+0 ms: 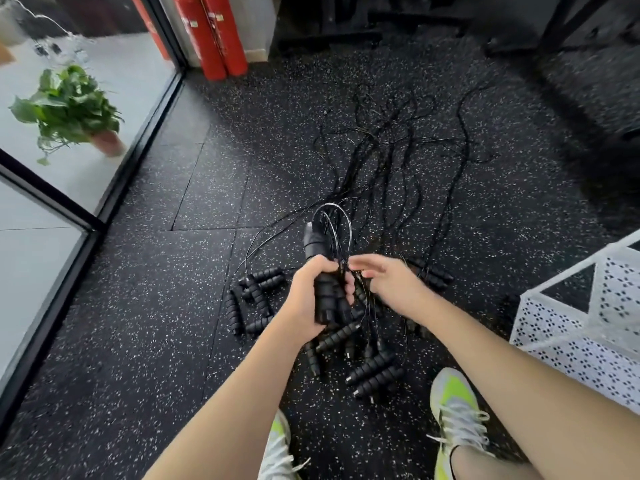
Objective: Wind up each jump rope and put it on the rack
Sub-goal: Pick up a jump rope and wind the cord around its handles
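Speckled rubber floor [194,258] — left hand [306,299] grips ribbed foam handles [327,292].

The white perforated rack [585,327] is cut off by the right edge of the frame. The left hand [311,299] covers the middle of the held handles [327,299]. Individual cords in the tangle [391,147] at upper centre cannot be separated. Both shoes [457,410] are cut off at the bottom edge.

Gym: speckled rubber floor [138,341], jump ropes [374,372].
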Tool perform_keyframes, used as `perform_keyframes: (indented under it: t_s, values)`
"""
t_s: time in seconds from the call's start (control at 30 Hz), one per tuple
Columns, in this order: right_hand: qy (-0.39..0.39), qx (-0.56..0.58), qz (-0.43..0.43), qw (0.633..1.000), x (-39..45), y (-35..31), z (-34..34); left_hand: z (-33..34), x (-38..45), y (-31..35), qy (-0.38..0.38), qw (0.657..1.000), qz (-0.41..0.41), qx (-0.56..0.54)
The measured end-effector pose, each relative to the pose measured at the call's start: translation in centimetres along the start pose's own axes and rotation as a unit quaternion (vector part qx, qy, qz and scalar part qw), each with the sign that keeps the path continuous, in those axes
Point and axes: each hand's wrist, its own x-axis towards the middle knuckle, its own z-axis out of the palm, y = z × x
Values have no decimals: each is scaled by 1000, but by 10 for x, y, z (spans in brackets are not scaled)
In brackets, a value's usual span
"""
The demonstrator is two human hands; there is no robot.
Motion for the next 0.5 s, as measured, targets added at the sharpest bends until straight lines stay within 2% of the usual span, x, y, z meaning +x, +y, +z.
perform_keyframes:
  t_s: [0.03,0.1,0.2,0.27,0.37,0.43,0.5]
  values:
    - [-29,-102,-22,994,-3,5,6,0,-2,2,-20,1000,0,-24]
    - [-57,-183,-51,980,-5,15,17,2,-4,8,-41,997,0,-59]
    - [11,-198,-47,979,-8,11,27,1,-4,13,-37,998,37,-38]
    - [58,-118,-35,991,-15,-5,26,-6,-2,12,-7,996,75,48]
    - [92,76,-57,991,-29,-36,23,-11,-5,8,31,984,96,150]
    - [121,213,-56,968,-33,-55,17,-11,-9,0,38,980,83,177]
    - [140,234,-67,960,-33,-62,11,-5,-16,-5,24,985,55,159]
